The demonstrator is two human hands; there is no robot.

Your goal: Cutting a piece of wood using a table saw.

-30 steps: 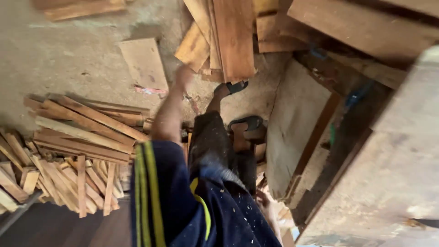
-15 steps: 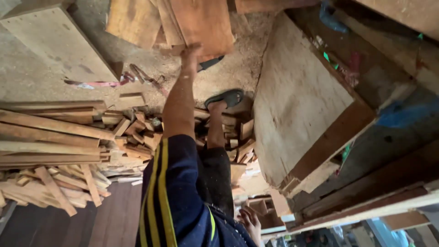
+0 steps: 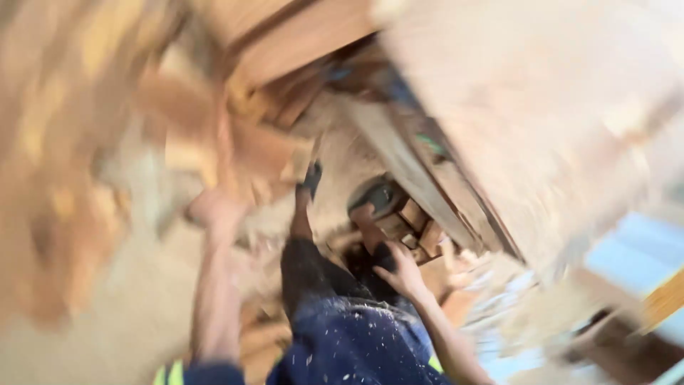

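A: Sawdust-covered floor [image 3: 107, 314], item one: pale, gritty, strewn with wood offcuts. The whole view is smeared by a fast swing of the head camera.

B: Change since half a second ago?

A: Half a second ago the left arm stretched straight up to a plank leaning above the feet. Now the left hand [image 3: 214, 210] sits lower in the frame, just beneath a reddish board [image 3: 263, 153], and the view has rolled to the right. I judge the board is being pulled or steadied, but the blur hides any contact.

B: State of the left grip?

A: Cannot tell. The fingers melt into the blur; curled or spread, I cannot say.

B: Right hand?

A: The right hand [image 3: 399, 271] has come forward since then, when it hung low by the hip. It rests on the dark trouser knee [image 3: 313, 278], fingers loosely spread, pinching nothing.

B: Nearby items?

A: Two feet in dark sandals [image 3: 377, 196], small wood blocks [image 3: 420, 228] just beside them, a large pale panel [image 3: 563, 107] slanting along the right.

B: Packages, labels, signs?

A: None legible. A small green fleck and a blue patch show on the dark edge under the panel; their shape is lost in blur.
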